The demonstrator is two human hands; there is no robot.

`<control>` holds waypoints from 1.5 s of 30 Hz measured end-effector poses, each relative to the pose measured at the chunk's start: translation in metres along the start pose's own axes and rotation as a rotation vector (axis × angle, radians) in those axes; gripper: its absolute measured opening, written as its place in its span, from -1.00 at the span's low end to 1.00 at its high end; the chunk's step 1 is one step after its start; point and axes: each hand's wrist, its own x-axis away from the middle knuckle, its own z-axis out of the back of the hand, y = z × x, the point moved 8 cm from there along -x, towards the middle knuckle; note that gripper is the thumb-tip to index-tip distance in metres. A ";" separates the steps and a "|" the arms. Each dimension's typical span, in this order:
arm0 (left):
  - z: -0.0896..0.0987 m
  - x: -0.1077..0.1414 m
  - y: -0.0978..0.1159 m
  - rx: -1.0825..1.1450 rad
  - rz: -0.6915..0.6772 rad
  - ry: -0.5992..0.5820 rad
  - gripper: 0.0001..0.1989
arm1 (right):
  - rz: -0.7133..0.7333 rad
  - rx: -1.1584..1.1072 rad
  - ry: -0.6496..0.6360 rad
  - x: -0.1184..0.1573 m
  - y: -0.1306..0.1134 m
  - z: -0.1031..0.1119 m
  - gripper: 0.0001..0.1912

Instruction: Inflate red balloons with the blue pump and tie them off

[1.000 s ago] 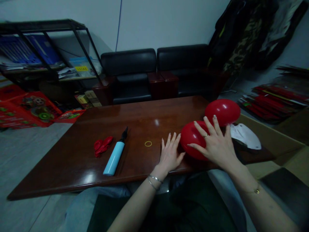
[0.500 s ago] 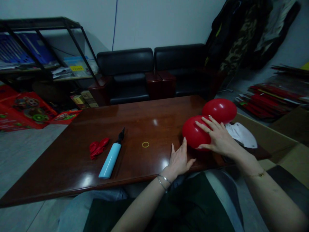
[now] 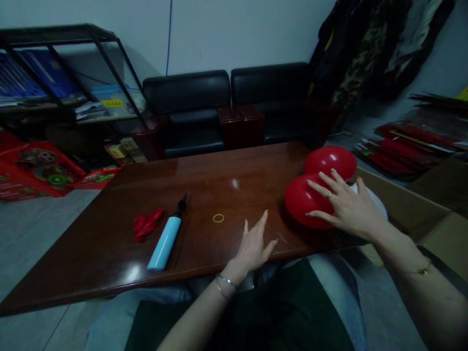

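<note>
My right hand (image 3: 345,207) rests with spread fingers against the right side of an inflated red balloon (image 3: 305,201) on the table. Another inflated red balloon (image 3: 330,163) lies just behind it. My left hand (image 3: 254,243) is apart from the balloons, fingers spread, above the table's front edge and holding nothing. A thin yellow ring (image 3: 218,218) lies left of that hand. Farther left is a light blue hand pump (image 3: 166,243) with a black nozzle, beside several limp red balloons (image 3: 146,224). A white item (image 3: 375,202) shows partly behind my right hand.
The brown wooden table (image 3: 204,180) spans the view before me. Two black armchairs (image 3: 190,112) stand beyond it. An open cardboard box (image 3: 413,209) is at the right, near stacked red items (image 3: 405,146). A shelf (image 3: 109,117) and red boxes (image 3: 40,165) are at the left.
My left hand has drawn away from the front balloon, toward the left. My right hand and that balloon have shifted slightly right, and the hand now covers more of the white item.
</note>
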 end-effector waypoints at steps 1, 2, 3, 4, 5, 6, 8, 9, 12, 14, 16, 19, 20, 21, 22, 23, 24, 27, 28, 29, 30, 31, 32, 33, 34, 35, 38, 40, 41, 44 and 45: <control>0.012 0.007 -0.007 -0.032 0.013 0.027 -0.14 | -0.005 0.015 -0.006 -0.001 -0.002 0.000 -0.19; 0.027 0.015 -0.015 -0.076 0.031 0.070 -0.16 | -0.009 0.033 -0.016 -0.001 -0.003 0.000 -0.21; 0.042 0.024 -0.021 -0.129 0.038 0.118 -0.18 | -0.013 0.054 -0.026 -0.001 -0.005 0.000 -0.23; 0.058 0.033 -0.028 -0.192 0.044 0.175 -0.20 | -0.013 0.075 -0.036 -0.001 -0.007 0.000 -0.24; 0.076 0.043 -0.035 -0.266 0.060 0.244 -0.23 | -0.014 0.093 -0.040 -0.001 -0.009 0.001 -0.25; 0.094 0.053 -0.044 -0.342 0.086 0.314 -0.26 | -0.015 0.105 -0.041 0.000 -0.011 0.001 -0.25; 0.128 0.075 -0.063 -0.477 0.165 0.433 -0.31 | -0.018 0.116 -0.035 0.001 -0.014 0.002 -0.25; 0.144 0.087 -0.074 -0.528 0.212 0.479 -0.32 | -0.021 0.116 -0.032 0.001 -0.016 0.001 -0.24; 0.186 0.124 -0.111 -0.632 0.383 0.585 -0.30 | -0.023 0.093 -0.013 -0.001 -0.023 0.000 -0.19; 0.206 0.149 -0.135 -0.655 0.518 0.632 -0.25 | -0.038 0.075 0.015 -0.004 -0.027 -0.001 -0.16; 0.219 0.170 -0.154 -0.643 0.633 0.644 -0.20 | -0.055 0.067 0.043 -0.006 -0.030 0.000 -0.16; 0.226 0.191 -0.169 -0.600 0.730 0.658 -0.19 | -0.071 0.056 0.070 -0.008 -0.033 0.006 -0.11; 0.227 0.195 -0.171 -0.586 0.743 0.665 -0.19 | -0.077 0.049 0.072 -0.008 -0.033 0.008 -0.07; 0.227 0.197 -0.172 -0.573 0.752 0.672 -0.19 | -0.086 0.041 0.073 -0.008 -0.033 0.010 -0.03; 0.227 0.199 -0.173 -0.561 0.757 0.679 -0.19 | -0.095 0.033 0.072 -0.008 -0.032 0.012 0.01; 0.227 0.201 -0.174 -0.551 0.762 0.684 -0.19 | -0.101 0.025 0.066 -0.007 -0.031 0.013 0.03; 0.227 0.202 -0.175 -0.542 0.767 0.689 -0.19 | -0.109 0.017 0.067 -0.006 -0.029 0.014 0.05; 0.230 0.205 -0.179 -0.545 0.790 0.702 -0.18 | -0.149 -0.011 0.106 -0.004 -0.025 0.018 0.12; 0.232 0.207 -0.180 -0.554 0.800 0.701 -0.19 | -0.164 -0.023 0.129 -0.004 -0.026 0.020 0.13; 0.235 0.208 -0.180 -0.567 0.813 0.698 -0.19 | -0.180 -0.038 0.157 -0.004 -0.027 0.023 0.12; 0.239 0.209 -0.181 -0.581 0.831 0.691 -0.19 | -0.188 -0.057 0.192 -0.005 -0.031 0.027 0.09; 0.243 0.211 -0.182 -0.595 0.851 0.680 -0.18 | -0.189 -0.078 0.226 -0.007 -0.038 0.030 0.04; 0.247 0.212 -0.184 -0.610 0.872 0.666 -0.17 | -0.181 -0.109 0.275 -0.010 -0.048 0.034 -0.01; 0.251 0.212 -0.185 -0.625 0.893 0.653 -0.16 | -0.148 -0.145 0.328 -0.013 -0.062 0.038 -0.03; 0.255 0.212 -0.186 -0.641 0.911 0.639 -0.15 | -0.091 -0.186 0.386 -0.017 -0.081 0.041 -0.05; 0.259 0.212 -0.188 -0.658 0.924 0.625 -0.14 | -0.034 -0.224 0.407 -0.021 -0.102 0.040 -0.08; 0.265 0.207 -0.195 -0.704 0.939 0.578 -0.15 | 0.105 -0.299 0.328 -0.039 -0.179 0.018 -0.14; 0.264 0.204 -0.201 -0.728 0.940 0.554 -0.17 | 0.169 -0.346 0.225 -0.051 -0.235 -0.003 -0.13; 0.262 0.204 -0.204 -0.742 0.940 0.550 -0.19 | 0.190 -0.367 0.167 -0.056 -0.262 -0.014 -0.12; 0.258 0.209 -0.212 -0.805 0.945 0.564 -0.25 | 0.250 -0.436 0.049 -0.068 -0.335 -0.032 -0.14; 0.257 0.212 -0.215 -0.828 0.950 0.579 -0.27 | 0.267 -0.460 0.026 -0.072 -0.356 -0.034 -0.16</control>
